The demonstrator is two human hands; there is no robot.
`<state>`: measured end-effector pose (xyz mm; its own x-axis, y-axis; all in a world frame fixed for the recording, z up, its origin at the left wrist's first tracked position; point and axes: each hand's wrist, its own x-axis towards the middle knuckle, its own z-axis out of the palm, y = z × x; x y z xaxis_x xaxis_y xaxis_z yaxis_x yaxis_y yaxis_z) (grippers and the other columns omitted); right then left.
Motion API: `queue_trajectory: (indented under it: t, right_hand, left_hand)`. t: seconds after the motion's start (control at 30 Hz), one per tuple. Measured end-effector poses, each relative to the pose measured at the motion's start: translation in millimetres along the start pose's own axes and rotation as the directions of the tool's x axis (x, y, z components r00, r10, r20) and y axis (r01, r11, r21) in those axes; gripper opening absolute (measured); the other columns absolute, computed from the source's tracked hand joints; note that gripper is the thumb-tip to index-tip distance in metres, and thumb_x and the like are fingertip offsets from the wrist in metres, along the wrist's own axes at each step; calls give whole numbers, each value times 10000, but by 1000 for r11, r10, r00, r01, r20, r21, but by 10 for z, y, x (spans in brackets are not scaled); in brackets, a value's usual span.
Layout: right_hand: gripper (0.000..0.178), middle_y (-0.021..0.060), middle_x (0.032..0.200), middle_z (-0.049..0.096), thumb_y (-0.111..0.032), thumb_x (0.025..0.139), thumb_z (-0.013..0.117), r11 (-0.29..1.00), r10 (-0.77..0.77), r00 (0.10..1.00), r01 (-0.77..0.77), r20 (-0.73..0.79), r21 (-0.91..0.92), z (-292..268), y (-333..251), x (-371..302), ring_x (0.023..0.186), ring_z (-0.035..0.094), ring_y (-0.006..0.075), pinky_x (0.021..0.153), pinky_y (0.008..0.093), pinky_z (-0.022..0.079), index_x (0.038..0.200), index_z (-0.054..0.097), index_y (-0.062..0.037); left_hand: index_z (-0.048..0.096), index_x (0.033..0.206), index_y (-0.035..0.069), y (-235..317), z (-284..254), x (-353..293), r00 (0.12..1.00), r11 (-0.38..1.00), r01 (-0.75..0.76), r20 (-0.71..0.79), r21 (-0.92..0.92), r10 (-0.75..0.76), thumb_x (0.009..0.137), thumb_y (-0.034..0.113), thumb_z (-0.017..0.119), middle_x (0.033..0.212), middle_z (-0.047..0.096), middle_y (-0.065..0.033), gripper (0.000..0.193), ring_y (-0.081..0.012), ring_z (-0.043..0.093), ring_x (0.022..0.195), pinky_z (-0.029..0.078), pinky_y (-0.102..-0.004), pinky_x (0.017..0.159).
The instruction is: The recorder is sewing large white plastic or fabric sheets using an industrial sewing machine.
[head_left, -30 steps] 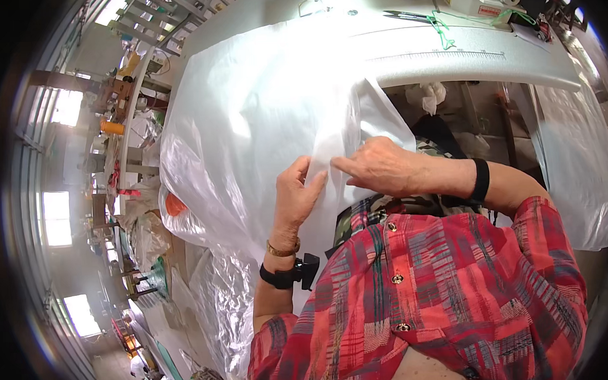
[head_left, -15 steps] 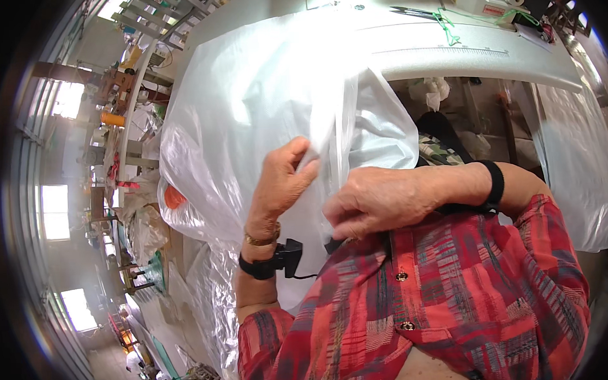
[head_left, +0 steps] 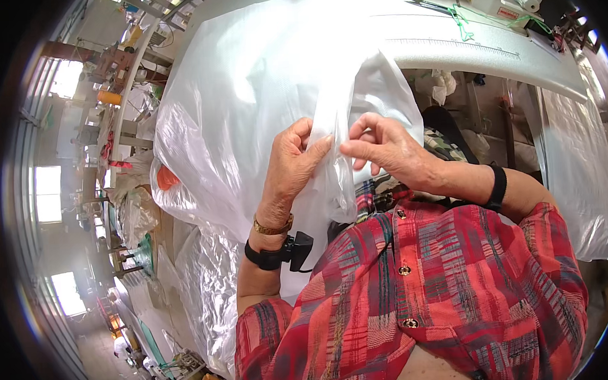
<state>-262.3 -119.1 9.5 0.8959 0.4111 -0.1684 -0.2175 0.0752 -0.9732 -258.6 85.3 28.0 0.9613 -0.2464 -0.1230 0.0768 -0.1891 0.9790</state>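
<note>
White sheet (head_left: pixel 248 118) nr ruler mkgs (head_left: pixel 454 45)

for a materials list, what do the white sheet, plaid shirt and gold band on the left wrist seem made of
White sheet: probably thin plastic film or coated cloth, glossy, from the glints along its creases. Plaid shirt: matte woven cloth, perhaps cotton, by its soft folds. Gold band: likely metal, from its sheen, though too small to be sure.
</note>
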Motion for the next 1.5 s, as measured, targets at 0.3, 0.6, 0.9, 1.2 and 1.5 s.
queue_trajectory:
  t: [0.3, 0.6, 0.9, 1.2, 1.5]
  right_hand:
    - [204, -1, 736, 603, -203, 934, 657, 998, 37, 920, -57, 391, 40, 113, -29, -144, 653, 561, 82, 605, 259, 458, 875, 655, -8]
    - [320, 192, 616, 600, -282, 923, 615, 634, -183, 917, 386, 355, -670, 157, -180, -352, 645, 632, 392, 609, 492, 482, 770, 601, -1]
    - [309, 187, 611, 583, -273, 923, 615, 494, -116, 778, 584, 617, -644, 296, -164, -293, 630, 624, 398, 594, 473, 496, 750, 575, -20]
    - [316, 184, 650, 609, -273, 915, 604, 495, -139, 689, 670, 711, -553, 428, -89, -231, 634, 632, 390, 603, 471, 504, 731, 573, -18]
    - [281, 183, 684, 604, -240, 895, 611, 460, -204, 555, 781, 807, -421, 425, -12, -164, 673, 639, 377, 624, 459, 511, 739, 571, -11]
  left_hand:
    - [616, 869, 35, 70, -86, 10, 999, 989, 1, -42, 150, 6, 897, 108, 689, 699, 541, 87, 107, 14, 402, 607, 313, -186, 501]
    - [528, 789, 39, 266, -110, 10, 998, 980, -69, 9, 187, 69, 906, 98, 681, 672, 430, 99, 201, 0, 355, 623, 303, -200, 515]
    - [589, 929, -5, -41, 184, -123, 997, 995, -28, 69, 92, 21, 968, 94, 585, 770, 566, 35, 106, -21, 475, 725, 406, -206, 623]
    - [616, 988, 28, -326, 164, -142, 996, 996, -75, -49, -44, 73, 1011, 131, 540, 775, 541, 78, 131, 0, 436, 699, 357, -177, 587]
    - [622, 887, 21, -229, 146, -122, 998, 1000, 28, -54, 2, -28, 942, 153, 676, 680, 479, 100, 153, 13, 372, 624, 292, -193, 525]
